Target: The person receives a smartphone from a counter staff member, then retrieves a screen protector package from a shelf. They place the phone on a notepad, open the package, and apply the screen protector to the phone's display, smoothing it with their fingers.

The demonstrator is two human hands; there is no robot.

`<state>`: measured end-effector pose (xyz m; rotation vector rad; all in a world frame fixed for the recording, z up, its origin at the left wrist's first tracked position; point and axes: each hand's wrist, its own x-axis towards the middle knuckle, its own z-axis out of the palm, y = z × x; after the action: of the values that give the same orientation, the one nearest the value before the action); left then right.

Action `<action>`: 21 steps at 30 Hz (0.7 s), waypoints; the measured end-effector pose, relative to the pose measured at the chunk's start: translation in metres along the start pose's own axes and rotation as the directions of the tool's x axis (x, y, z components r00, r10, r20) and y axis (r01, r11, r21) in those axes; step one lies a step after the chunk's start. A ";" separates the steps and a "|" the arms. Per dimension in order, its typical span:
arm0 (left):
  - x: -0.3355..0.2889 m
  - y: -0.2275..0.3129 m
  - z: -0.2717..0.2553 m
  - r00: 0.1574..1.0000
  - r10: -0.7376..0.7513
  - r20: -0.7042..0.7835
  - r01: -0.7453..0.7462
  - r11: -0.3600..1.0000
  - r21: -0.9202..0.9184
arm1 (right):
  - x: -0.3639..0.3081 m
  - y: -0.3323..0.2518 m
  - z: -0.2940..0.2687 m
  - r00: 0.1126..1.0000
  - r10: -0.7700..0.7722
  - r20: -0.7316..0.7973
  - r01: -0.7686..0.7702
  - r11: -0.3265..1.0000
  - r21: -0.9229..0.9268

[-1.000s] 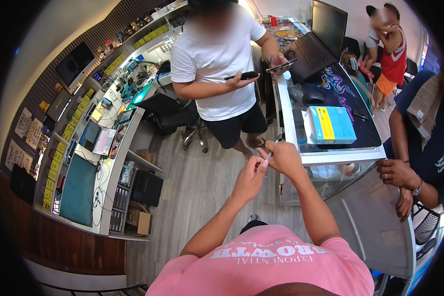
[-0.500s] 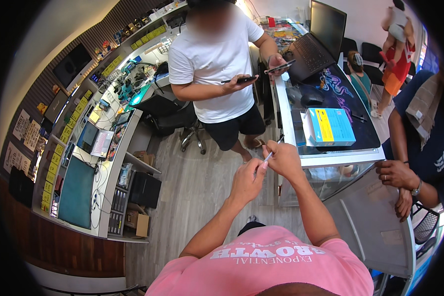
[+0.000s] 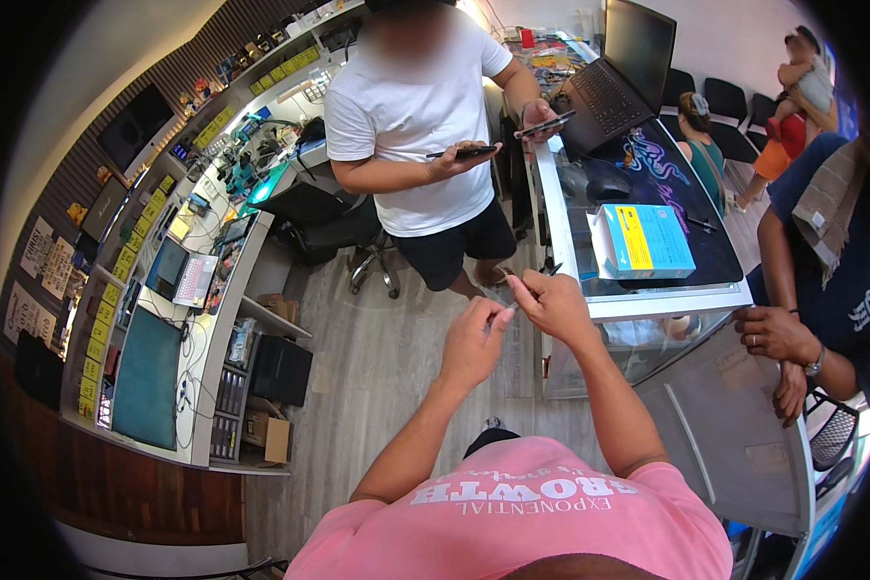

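Observation:
My left hand (image 3: 473,338) is closed, thumb against fingers, just left of my right hand. A thin pale sliver shows at its fingertips; its kind cannot be made out. My right hand (image 3: 554,305) is closed too, and a thin dark pointed tool (image 3: 554,270) sticks up out of its fingers. Both hands are held over the floor beside the glass counter's near left corner, their fingertips slightly apart. Closest to my right hand on the counter is a blue and yellow box (image 3: 645,242) with an open flap.
The glass counter (image 3: 648,307) carries a laptop (image 3: 609,92), a mouse (image 3: 609,180) and a dark mat. Ahead, a person in white (image 3: 411,106) holds two phones. A person's hands (image 3: 781,336) rest on a grey panel (image 3: 735,425) at right. A cluttered workbench (image 3: 203,387) lines the left.
My hands have drawn slightly apart, the left one moving left. The pale thin thing that bridged them shows less now. The view has shifted a little.

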<state>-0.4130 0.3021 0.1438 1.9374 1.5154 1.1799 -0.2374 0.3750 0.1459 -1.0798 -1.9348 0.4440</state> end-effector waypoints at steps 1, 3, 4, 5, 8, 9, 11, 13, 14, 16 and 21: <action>-0.001 0.001 0.002 0.999 -0.037 0.032 0.038 0.999 -0.014 | -0.001 0.000 0.001 0.999 -0.022 -0.040 0.021 0.999 -0.025; -0.003 -0.001 0.004 0.997 -0.042 0.060 0.046 0.997 -0.069 | -0.003 0.000 0.003 0.997 -0.036 -0.063 0.036 0.999 -0.005; -0.004 -0.001 0.004 0.996 -0.044 0.075 0.051 0.994 -0.096 | -0.004 0.001 0.003 0.996 -0.043 -0.074 0.044 0.999 0.005; -0.005 -0.002 0.006 0.995 -0.052 0.084 0.063 0.989 -0.130 | -0.005 0.002 0.003 0.996 -0.053 -0.070 0.054 0.998 0.009; -0.006 -0.002 0.010 0.989 -0.087 0.120 0.112 0.969 -0.220 | -0.005 0.006 0.003 0.996 -0.072 -0.058 0.074 0.997 0.027; -0.006 0.000 0.010 0.985 -0.106 0.137 0.137 0.960 -0.242 | -0.005 0.007 0.002 0.996 -0.070 -0.053 0.072 0.997 0.037; -0.007 -0.001 0.012 0.977 -0.134 0.167 0.181 0.935 -0.305 | -0.005 0.007 0.002 0.997 -0.069 -0.040 0.071 0.996 0.048; -0.008 -0.008 0.016 0.969 -0.151 0.193 0.217 0.897 -0.386 | -0.006 0.006 0.001 0.997 -0.071 -0.024 0.072 0.996 0.050; -0.008 -0.011 0.017 0.964 -0.165 0.211 0.245 0.860 -0.448 | -0.005 0.005 0.001 0.997 -0.072 -0.025 0.074 0.996 0.057; -0.009 -0.015 0.020 0.950 -0.188 0.249 0.300 0.770 -0.563 | -0.005 0.002 -0.001 0.997 -0.075 -0.026 0.077 0.995 0.069; -0.011 -0.007 0.014 0.869 -0.279 0.409 0.494 0.536 -0.684 | -0.006 0.008 0.003 0.997 -0.078 -0.017 0.079 0.995 0.065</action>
<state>-0.4060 0.2964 0.1268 1.0212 0.9584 1.0631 -0.2344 0.3743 0.1360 -0.9590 -1.9290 0.4520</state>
